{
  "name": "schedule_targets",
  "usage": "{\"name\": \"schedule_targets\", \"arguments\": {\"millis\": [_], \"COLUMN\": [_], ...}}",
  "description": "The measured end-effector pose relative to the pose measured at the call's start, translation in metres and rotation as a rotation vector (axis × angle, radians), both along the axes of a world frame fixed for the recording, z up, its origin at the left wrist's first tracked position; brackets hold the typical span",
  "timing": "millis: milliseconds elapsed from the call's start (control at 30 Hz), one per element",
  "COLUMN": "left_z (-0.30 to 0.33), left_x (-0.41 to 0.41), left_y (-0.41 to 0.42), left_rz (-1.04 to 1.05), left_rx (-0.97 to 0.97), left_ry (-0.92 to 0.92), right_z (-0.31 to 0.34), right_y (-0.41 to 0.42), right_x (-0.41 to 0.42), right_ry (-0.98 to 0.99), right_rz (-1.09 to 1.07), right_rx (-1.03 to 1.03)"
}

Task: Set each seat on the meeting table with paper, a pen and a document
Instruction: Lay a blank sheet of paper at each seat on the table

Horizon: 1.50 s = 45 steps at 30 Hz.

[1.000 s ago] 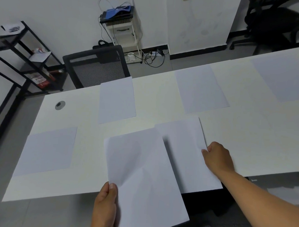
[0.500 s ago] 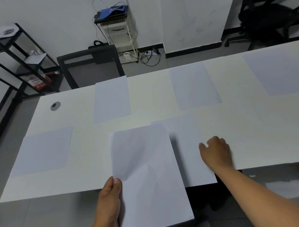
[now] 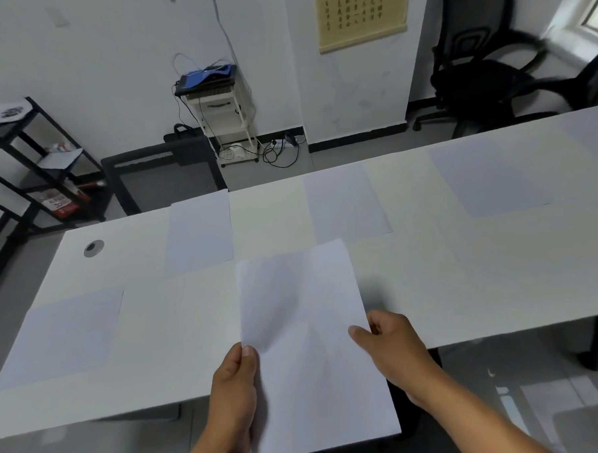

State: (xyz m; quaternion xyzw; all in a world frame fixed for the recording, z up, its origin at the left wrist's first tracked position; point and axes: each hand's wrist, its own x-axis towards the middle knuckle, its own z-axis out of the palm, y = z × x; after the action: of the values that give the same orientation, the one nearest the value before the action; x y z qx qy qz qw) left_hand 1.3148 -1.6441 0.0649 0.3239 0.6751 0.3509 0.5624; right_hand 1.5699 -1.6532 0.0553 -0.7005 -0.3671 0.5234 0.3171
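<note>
My left hand (image 3: 234, 384) and right hand (image 3: 393, 347) each pinch an edge of a creased white sheet (image 3: 306, 333) over the smooth white table (image 3: 459, 284).

Two bare hands and forearms, nothing worn.

The left hand (image 3: 234, 391) showed a short, trimmed thumbnail and no ring, watch or band; only a little of its wrist was in view below it. The right hand (image 3: 386, 346) was likewise unadorned, and behind it the forearm ran bare to the frame's edge, with no sleeve, cuff or glove anywhere along it. Both were slightly blurred.
</note>
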Motion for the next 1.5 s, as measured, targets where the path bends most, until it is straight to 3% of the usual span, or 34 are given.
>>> {"name": "schedule_targets", "arguments": {"millis": [367,833,1100,1500], "left_z": [0.049,0.05,0.032,0.016], "left_x": [0.057,0.173,0.288,0.446], "left_y": [-0.002,-0.022,-0.022,-0.067], "left_rz": [-0.279,-0.51,-0.449,-0.222], "left_rx": [0.103,0.117,0.157,0.018], "left_ry": [0.054,-0.053,0.022,0.032], "right_z": [0.063,0.094,0.074,0.033], "right_y": [-0.043,-0.124,-0.119,-0.11], "right_x": [0.055,0.158,0.284,0.462], "right_ry": [-0.249,-0.328,-0.322,-0.31], "right_rz": [-0.22,-0.426,-0.362,-0.141], "right_rx": [0.126,0.143,0.131,-0.026]}}
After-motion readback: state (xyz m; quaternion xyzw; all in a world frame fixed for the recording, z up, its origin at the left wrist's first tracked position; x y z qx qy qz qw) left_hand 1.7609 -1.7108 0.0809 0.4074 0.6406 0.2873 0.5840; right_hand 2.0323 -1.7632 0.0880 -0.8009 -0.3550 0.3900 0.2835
